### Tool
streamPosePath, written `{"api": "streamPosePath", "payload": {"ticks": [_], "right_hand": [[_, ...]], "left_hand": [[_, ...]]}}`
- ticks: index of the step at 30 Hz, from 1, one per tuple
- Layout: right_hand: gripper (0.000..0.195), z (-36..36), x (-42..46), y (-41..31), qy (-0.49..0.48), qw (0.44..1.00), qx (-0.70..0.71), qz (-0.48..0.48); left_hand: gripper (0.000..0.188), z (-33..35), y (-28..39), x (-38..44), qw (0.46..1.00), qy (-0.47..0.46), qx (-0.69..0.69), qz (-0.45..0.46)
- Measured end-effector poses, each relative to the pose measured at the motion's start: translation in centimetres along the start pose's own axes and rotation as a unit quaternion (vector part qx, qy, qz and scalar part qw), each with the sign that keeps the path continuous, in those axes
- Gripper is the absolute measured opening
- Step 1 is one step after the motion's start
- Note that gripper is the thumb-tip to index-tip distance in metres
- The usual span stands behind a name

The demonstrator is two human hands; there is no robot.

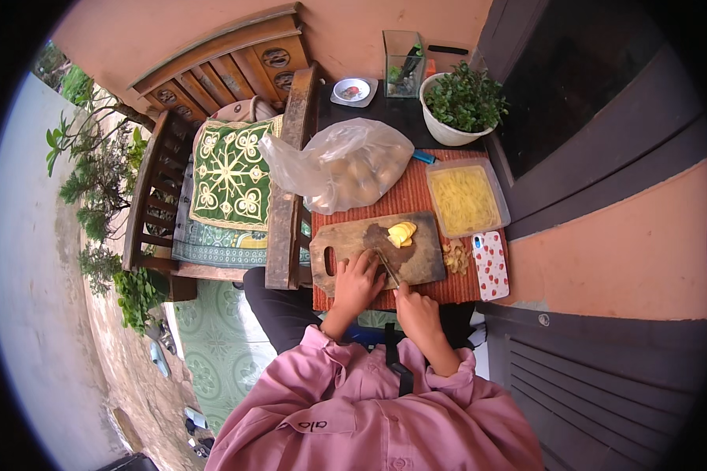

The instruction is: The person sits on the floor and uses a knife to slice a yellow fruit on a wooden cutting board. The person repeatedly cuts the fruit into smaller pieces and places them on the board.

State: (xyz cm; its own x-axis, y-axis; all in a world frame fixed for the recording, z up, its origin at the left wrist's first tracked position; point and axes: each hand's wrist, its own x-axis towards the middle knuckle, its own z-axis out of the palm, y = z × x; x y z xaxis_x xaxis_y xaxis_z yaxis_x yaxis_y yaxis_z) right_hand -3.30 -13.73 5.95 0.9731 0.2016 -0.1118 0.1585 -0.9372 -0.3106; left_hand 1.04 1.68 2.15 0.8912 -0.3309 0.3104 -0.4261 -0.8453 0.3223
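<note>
A wooden cutting board [342, 235] with a handle slot lies in front of me, a dark wet patch on its surface. My right hand [418, 312] grips a kitchen knife [389, 268], its blade slanting over the board toward the upper left. On the board just left of the blade rests my left hand [356, 285], fingers bent down; whatever may be under them is hidden. Pale yellow slices [402, 234], apparently potato, overlap in a small pile beyond the knife tip. Brown peelings [456, 257] are heaped at the board's right edge.
A plastic tub [465, 197] of thin yellow strips stands on the red woven mat [403, 194], near a strawberry-patterned phone [491, 265]. Behind the board sits a clear bag of potatoes [359, 171], with a blue handle [424, 156] beside it. A potted plant [462, 106] stands farther back; a wooden bench [288, 147] adjoins left.
</note>
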Motion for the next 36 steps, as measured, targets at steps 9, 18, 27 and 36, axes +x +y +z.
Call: {"api": "streamPosePath", "payload": {"ticks": [9, 18, 27, 36], "right_hand": [[0.032, -0.5, 0.6, -0.5, -0.038, 0.999, -0.001, 0.037], [0.034, -1.8, 2.0, -0.4, -0.095, 0.995, 0.013, 0.039], [0.033, 1.3, 1.3, 0.7, -0.084, 0.994, 0.020, 0.061], [0.032, 2.1, 1.2, 0.1, -0.033, 0.997, -0.014, 0.061]], "left_hand": [[0.053, 1.6, 0.1, -1.4, 0.999, -0.028, -0.026, 0.010], [0.053, 1.8, 0.0, -1.2, 0.998, -0.008, -0.055, 0.031], [0.050, 2.1, 0.0, -1.4, 0.998, -0.009, -0.055, 0.030], [0.049, 2.2, 0.1, -1.4, 0.998, 0.012, -0.054, 0.035]]}}
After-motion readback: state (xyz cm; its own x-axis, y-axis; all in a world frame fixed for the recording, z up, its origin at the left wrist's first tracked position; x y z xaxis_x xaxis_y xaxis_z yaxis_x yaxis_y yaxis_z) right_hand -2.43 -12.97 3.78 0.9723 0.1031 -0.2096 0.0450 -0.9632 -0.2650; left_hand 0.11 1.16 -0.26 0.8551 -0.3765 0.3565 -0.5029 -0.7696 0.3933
